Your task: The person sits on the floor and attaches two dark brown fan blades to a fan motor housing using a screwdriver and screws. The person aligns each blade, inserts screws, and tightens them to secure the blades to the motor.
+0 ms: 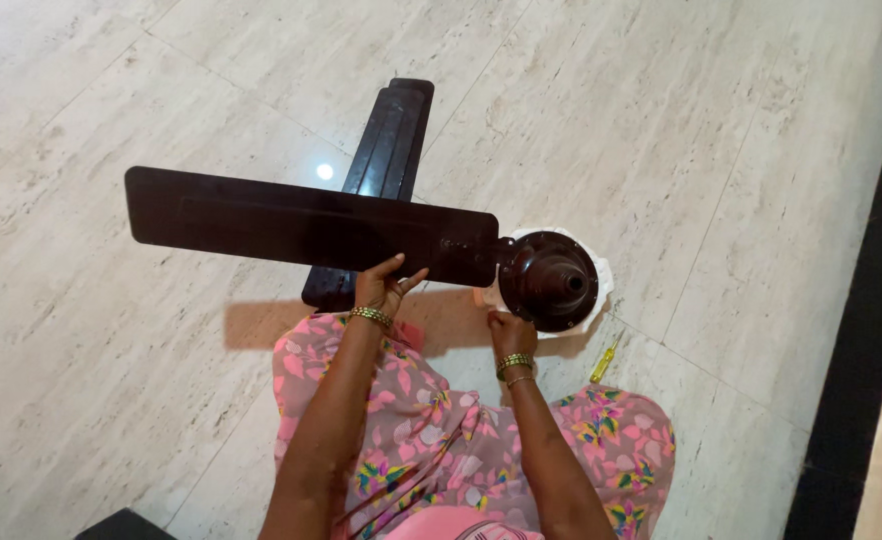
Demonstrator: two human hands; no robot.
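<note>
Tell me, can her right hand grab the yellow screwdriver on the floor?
Probably yes. The right hand rests at the base of the fan motor, and the screwdriver lies on the floor just beside that wrist, with nothing between them. She would have to let go of the motor first.

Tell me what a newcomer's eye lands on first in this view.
The long dark fan blade stretches across the middle, joined at its right end to a round dark motor housing. The left hand grips the blade's lower edge, while the right hand sits just under the housing. More dark blades lie stacked on the pale marble floor behind, and a yellow-handled screwdriver lies to the right.
</note>
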